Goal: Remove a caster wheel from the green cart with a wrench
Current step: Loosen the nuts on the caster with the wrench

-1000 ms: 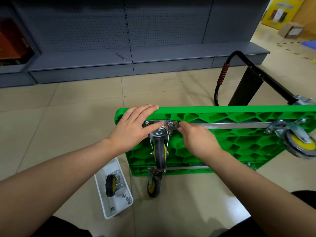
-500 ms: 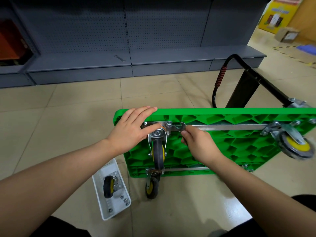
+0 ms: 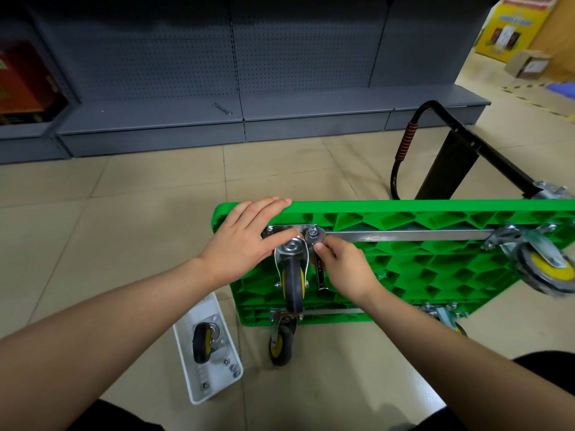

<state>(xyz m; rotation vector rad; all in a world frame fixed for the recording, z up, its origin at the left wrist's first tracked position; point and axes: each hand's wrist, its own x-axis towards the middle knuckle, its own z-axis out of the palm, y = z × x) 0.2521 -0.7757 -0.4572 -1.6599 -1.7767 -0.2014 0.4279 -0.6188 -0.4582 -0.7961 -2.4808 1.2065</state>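
The green cart (image 3: 435, 269) lies on its side on the tiled floor (image 3: 155, 188), its ribbed underside turned toward the camera and its black folding handle (image 3: 448, 150) stretched out on the floor behind it. A metal rail (image 3: 404, 235) runs along the upper part of the underside, with a caster at each end.

The caster wheel (image 3: 293, 284) at the rail's left end — dark tyre, silver fork and mounting plate — is the one under the hands. The left hand (image 3: 245, 241) lies flat over the cart's top left corner, fingers straight and reaching over the upper edge, with the thumb pressed against the mounting plate beside the caster's swivel. The right hand (image 3: 345, 269) is clenched round the wrench (image 3: 318, 253), grasping its shaft just below the head; the head sits on a bolt at the right edge of the mounting plate, and the shaft hangs downward, close beside the wheel's fork.

Another caster with a yellow hub (image 3: 541, 269) stands at the rail's right end, and two more show along the cart's lower edge, the left one (image 3: 281, 340) touching the floor.

A white tray (image 3: 189, 377) sits on the floor just left of the cart — it holds a loose caster (image 3: 203, 342) and a few nuts and bolts. A second wrench (image 3: 222, 108) lies on the grey shelf base (image 3: 311, 110) in the background.
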